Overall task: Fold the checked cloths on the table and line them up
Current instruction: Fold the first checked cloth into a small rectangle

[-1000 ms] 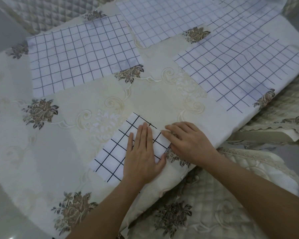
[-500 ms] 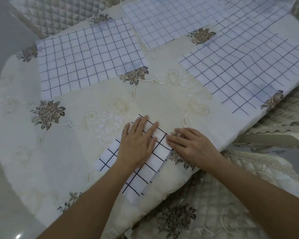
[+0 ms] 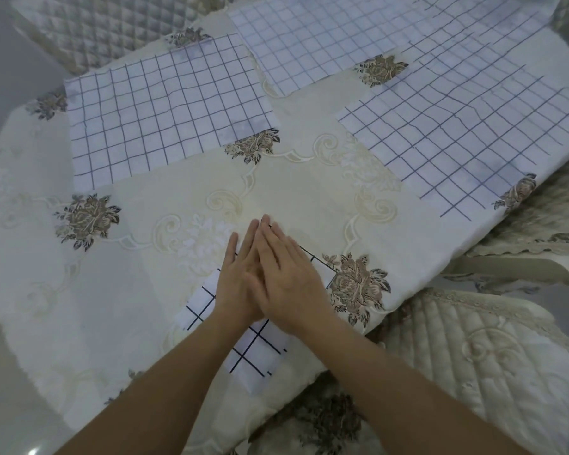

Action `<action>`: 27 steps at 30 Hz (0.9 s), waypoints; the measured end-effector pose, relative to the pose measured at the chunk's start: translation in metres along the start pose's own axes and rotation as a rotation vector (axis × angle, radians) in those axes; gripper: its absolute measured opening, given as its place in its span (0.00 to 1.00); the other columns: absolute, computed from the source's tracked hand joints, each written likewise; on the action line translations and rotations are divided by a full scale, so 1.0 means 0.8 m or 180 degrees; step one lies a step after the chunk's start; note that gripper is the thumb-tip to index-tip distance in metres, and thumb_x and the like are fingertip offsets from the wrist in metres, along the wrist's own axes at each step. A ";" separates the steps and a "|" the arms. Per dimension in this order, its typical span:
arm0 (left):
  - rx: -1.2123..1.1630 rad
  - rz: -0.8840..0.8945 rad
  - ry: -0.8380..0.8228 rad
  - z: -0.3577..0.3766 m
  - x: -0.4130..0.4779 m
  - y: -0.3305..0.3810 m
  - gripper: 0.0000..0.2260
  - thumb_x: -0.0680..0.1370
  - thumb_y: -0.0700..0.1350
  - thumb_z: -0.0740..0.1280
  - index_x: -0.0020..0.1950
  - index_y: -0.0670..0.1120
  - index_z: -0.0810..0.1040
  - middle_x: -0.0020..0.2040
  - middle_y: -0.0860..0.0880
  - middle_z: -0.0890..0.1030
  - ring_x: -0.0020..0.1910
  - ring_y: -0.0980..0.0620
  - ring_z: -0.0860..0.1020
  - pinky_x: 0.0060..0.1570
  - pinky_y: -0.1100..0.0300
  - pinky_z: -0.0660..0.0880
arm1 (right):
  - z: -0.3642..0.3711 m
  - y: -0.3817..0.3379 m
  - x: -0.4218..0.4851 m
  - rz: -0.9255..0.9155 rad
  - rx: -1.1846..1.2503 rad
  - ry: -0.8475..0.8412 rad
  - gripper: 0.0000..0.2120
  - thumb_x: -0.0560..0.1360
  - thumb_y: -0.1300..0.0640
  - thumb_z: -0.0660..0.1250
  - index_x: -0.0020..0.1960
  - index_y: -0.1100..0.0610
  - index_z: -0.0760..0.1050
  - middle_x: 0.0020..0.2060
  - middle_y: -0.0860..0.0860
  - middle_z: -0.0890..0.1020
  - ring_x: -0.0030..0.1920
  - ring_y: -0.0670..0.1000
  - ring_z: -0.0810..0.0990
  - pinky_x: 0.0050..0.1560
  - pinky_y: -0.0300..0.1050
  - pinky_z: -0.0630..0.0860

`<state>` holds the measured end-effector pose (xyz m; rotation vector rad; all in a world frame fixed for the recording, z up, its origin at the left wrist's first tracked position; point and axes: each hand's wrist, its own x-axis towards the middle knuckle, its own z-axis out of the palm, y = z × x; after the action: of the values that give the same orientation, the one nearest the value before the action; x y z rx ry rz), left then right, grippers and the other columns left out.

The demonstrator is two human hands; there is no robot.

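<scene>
A folded checked cloth (image 3: 255,354) lies as a narrow strip near the table's front edge. My left hand (image 3: 239,284) lies flat on it, fingers straight and close together. My right hand (image 3: 289,284) lies flat too, partly over the left hand, and covers the strip's far end. Neither hand grips anything. Three unfolded checked cloths lie spread flat further back: one at the left (image 3: 165,110), one at the far middle (image 3: 309,37), and one at the right (image 3: 467,126), which overlaps the middle one.
A cream tablecloth (image 3: 309,192) with brown flower prints covers the round table. Its edge runs close behind my wrists and curves off to the right. Quilted chair cushions stand at the lower right (image 3: 473,356) and at the far left (image 3: 96,24).
My right hand has slid left from beside the folded cloth onto it, over my left hand. The left hand has shifted slightly up the strip. The view has drifted left.
</scene>
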<state>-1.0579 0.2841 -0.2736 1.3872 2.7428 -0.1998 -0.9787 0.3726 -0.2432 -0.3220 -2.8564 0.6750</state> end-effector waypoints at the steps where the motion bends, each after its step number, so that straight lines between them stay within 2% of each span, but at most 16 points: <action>1: 0.0139 -0.0013 -0.0057 -0.002 -0.002 0.002 0.35 0.81 0.55 0.48 0.80 0.42 0.34 0.80 0.41 0.34 0.79 0.44 0.35 0.77 0.41 0.47 | 0.012 -0.013 0.008 0.0264 0.0107 -0.0041 0.32 0.82 0.45 0.51 0.80 0.63 0.53 0.80 0.58 0.55 0.81 0.53 0.48 0.79 0.53 0.53; 3: 0.0206 -0.0027 -0.0050 0.000 -0.002 0.001 0.34 0.81 0.54 0.46 0.79 0.42 0.31 0.79 0.41 0.31 0.79 0.43 0.33 0.77 0.41 0.47 | 0.029 -0.019 0.015 0.0674 0.0157 -0.0128 0.35 0.82 0.41 0.48 0.81 0.61 0.46 0.81 0.55 0.49 0.80 0.50 0.42 0.79 0.52 0.48; 6: -0.0262 -0.0019 0.0075 0.003 0.003 -0.004 0.35 0.82 0.57 0.51 0.81 0.44 0.39 0.81 0.45 0.37 0.80 0.47 0.38 0.77 0.41 0.50 | 0.029 0.001 0.001 0.0943 0.0043 -0.0245 0.38 0.81 0.34 0.43 0.81 0.57 0.41 0.81 0.52 0.45 0.80 0.47 0.38 0.79 0.48 0.41; 9: -0.0568 -0.0169 0.0131 0.008 0.001 -0.007 0.34 0.81 0.62 0.47 0.82 0.44 0.44 0.82 0.48 0.43 0.81 0.50 0.42 0.78 0.43 0.49 | 0.022 0.025 -0.018 0.0927 -0.0383 -0.0346 0.40 0.81 0.32 0.41 0.81 0.58 0.41 0.81 0.52 0.44 0.80 0.48 0.38 0.80 0.51 0.43; 12: -0.0557 -0.0360 0.0129 0.007 -0.009 -0.017 0.36 0.81 0.67 0.44 0.82 0.45 0.46 0.82 0.49 0.45 0.81 0.52 0.44 0.78 0.45 0.47 | 0.016 0.043 -0.036 0.0914 -0.0740 -0.0399 0.40 0.81 0.32 0.43 0.81 0.58 0.43 0.81 0.53 0.45 0.80 0.50 0.41 0.79 0.54 0.46; 17: -0.0575 -0.0731 0.0213 0.006 -0.057 -0.034 0.34 0.82 0.62 0.47 0.81 0.42 0.49 0.82 0.45 0.48 0.81 0.49 0.46 0.77 0.42 0.53 | 0.011 0.054 -0.047 0.0871 -0.1025 -0.0413 0.41 0.80 0.31 0.45 0.81 0.60 0.47 0.81 0.55 0.49 0.81 0.53 0.46 0.78 0.58 0.51; 22: -0.0737 -0.0403 0.0227 -0.003 -0.098 0.034 0.33 0.83 0.61 0.48 0.81 0.40 0.49 0.82 0.43 0.46 0.81 0.48 0.44 0.78 0.43 0.52 | 0.012 0.053 -0.048 0.0804 -0.1088 -0.0365 0.41 0.80 0.32 0.46 0.81 0.61 0.48 0.81 0.56 0.50 0.81 0.54 0.48 0.78 0.58 0.52; 27: -0.0804 -0.0572 0.0072 0.006 -0.138 0.044 0.34 0.82 0.63 0.51 0.82 0.44 0.51 0.82 0.44 0.48 0.81 0.47 0.47 0.77 0.42 0.54 | 0.012 0.052 -0.047 0.0806 -0.1159 -0.0438 0.41 0.80 0.31 0.43 0.81 0.60 0.45 0.81 0.56 0.48 0.81 0.54 0.46 0.79 0.57 0.49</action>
<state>-0.9637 0.2159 -0.2691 1.0884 2.7905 0.1510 -0.9381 0.3956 -0.2756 -0.7263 -3.0944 0.2131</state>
